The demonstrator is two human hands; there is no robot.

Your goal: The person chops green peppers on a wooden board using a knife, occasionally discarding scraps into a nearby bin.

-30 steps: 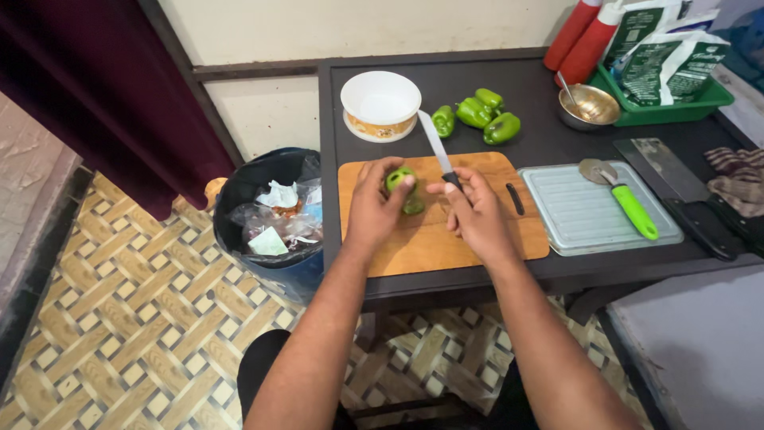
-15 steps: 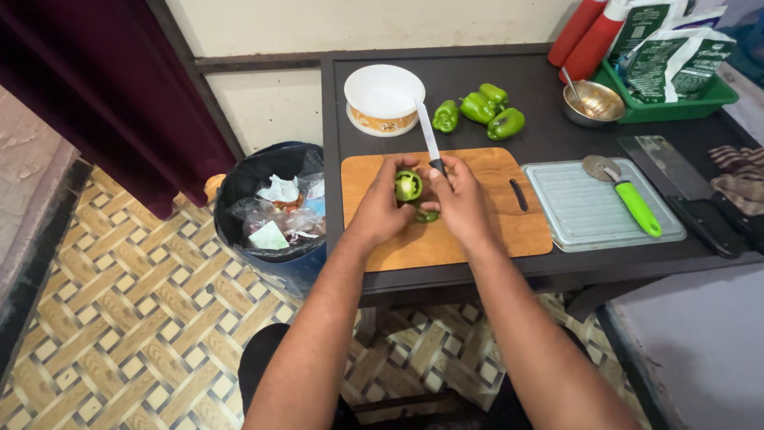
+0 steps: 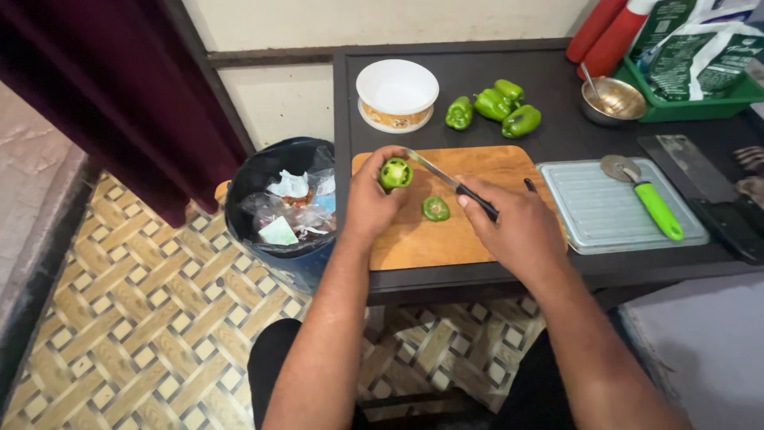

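Left hand (image 3: 368, 199) is closed around a cut pepper (image 3: 395, 173), open face toward me, held just above the board's left end. Right hand (image 3: 517, 231) is wrapped on the knife (image 3: 450, 181) handle; I see the blade tip reaching the held pepper. Largest first: I note the dark table (image 3: 549, 80), then the bin (image 3: 278, 211) on the tiled floor beside it, lined with plastic and holding scraps. The wooden board (image 3: 446, 239) sits at the table's near edge, a grey tray (image 3: 589, 215) touching its right side. A white bowl (image 3: 396, 94) stands behind the board. Three whole peppers (image 3: 493, 105) lie right of the bowl. A pepper slice (image 3: 435, 209) lies on the board between my hands.
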